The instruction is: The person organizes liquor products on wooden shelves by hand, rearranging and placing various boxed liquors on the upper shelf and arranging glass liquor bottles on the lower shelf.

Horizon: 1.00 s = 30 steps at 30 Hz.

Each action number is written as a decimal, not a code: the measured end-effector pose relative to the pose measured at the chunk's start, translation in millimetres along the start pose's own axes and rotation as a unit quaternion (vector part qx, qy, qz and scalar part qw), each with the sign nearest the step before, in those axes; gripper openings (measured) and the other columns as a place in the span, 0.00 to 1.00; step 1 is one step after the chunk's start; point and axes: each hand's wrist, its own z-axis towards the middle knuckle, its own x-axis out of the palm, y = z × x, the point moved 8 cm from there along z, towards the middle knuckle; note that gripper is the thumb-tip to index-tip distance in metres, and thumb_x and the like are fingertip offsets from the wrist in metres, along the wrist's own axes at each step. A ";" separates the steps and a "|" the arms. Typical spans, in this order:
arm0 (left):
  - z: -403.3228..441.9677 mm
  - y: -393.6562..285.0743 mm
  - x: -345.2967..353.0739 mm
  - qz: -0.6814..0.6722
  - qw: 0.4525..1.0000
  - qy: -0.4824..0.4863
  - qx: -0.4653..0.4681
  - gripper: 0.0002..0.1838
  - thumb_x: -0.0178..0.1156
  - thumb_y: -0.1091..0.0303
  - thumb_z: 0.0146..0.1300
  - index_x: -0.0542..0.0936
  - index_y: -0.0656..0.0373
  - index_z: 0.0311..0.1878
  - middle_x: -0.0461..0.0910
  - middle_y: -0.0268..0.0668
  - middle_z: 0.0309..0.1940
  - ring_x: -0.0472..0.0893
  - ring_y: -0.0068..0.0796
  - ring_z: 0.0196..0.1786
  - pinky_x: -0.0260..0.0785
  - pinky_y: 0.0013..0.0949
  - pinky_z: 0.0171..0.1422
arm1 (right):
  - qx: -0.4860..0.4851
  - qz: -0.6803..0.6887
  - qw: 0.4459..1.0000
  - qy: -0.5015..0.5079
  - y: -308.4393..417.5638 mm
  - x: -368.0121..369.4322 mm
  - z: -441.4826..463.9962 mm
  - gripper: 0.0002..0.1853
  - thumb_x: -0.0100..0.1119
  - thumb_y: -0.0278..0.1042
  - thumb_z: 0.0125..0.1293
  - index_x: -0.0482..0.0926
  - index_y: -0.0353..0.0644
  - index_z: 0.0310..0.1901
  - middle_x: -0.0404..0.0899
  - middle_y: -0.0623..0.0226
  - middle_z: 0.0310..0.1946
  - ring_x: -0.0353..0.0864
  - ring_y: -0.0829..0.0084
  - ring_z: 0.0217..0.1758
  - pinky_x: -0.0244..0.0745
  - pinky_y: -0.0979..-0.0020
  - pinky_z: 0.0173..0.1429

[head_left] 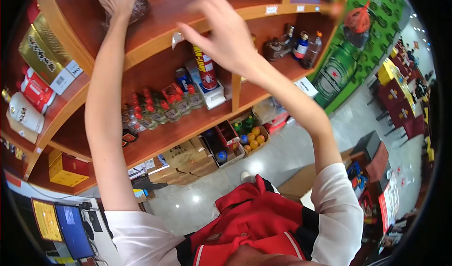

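My left hand reaches onto the upper shelf, its fingers stretched over a dark, shiny, crinkled object that its wrist partly covers. What exactly that object is I cannot make out. In front of the shelf edge hovers my right hand, smeared by motion, thumb and fingers apart with nothing between them. Close to its thumb, a small whitish tag juts from the edge. Below the right hand stands a red and yellow spray can, beside a dark blue can.
Several small red-capped bottles line the lower shelf. Larger bottles stand at its right end. Gold boxes fill the left shelf. A carton of fruit sits on the floor. Monitors are at lower left.
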 end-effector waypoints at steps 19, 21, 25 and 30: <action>-107.0 -297.6 -240.5 -0.603 0.739 0.082 0.289 0.16 0.67 0.60 0.66 0.81 0.63 0.48 0.83 0.46 0.45 0.85 0.41 0.42 0.80 0.42 0.47 | 0.692 -0.011 0.721 0.033 -95.0 -242.9 -574.9 0.12 0.69 0.35 0.70 0.84 0.32 0.36 0.87 0.59 0.28 0.87 0.72 0.32 0.82 0.67 0.42; -185.3 -366.9 -219.3 -0.575 0.761 0.266 0.141 0.13 0.70 0.74 0.56 0.83 0.63 0.45 0.83 0.46 0.43 0.85 0.43 0.43 0.79 0.40 0.48 | 0.716 0.030 0.696 0.035 -115.2 -239.9 -607.3 0.12 0.68 0.35 0.70 0.85 0.33 0.36 0.87 0.60 0.27 0.87 0.73 0.32 0.82 0.68 0.42; -343.3 -438.8 -84.1 -0.505 0.698 0.493 -0.121 0.16 0.70 0.71 0.64 0.80 0.64 0.52 0.80 0.45 0.44 0.83 0.42 0.47 0.77 0.37 0.54 | 0.696 0.067 0.711 0.077 -160.6 -231.7 -630.6 0.12 0.66 0.35 0.73 0.84 0.32 0.40 0.87 0.65 0.30 0.87 0.78 0.33 0.82 0.73 0.37; -453.8 -456.9 75.3 -0.370 0.734 0.548 -0.156 0.34 0.73 0.55 0.61 0.73 0.60 0.66 0.71 0.53 0.61 0.77 0.51 0.62 0.73 0.51 0.66 | 0.690 0.110 0.709 0.093 -244.7 -200.1 -623.3 0.12 0.65 0.36 0.74 0.84 0.33 0.42 0.87 0.65 0.31 0.87 0.77 0.33 0.83 0.74 0.37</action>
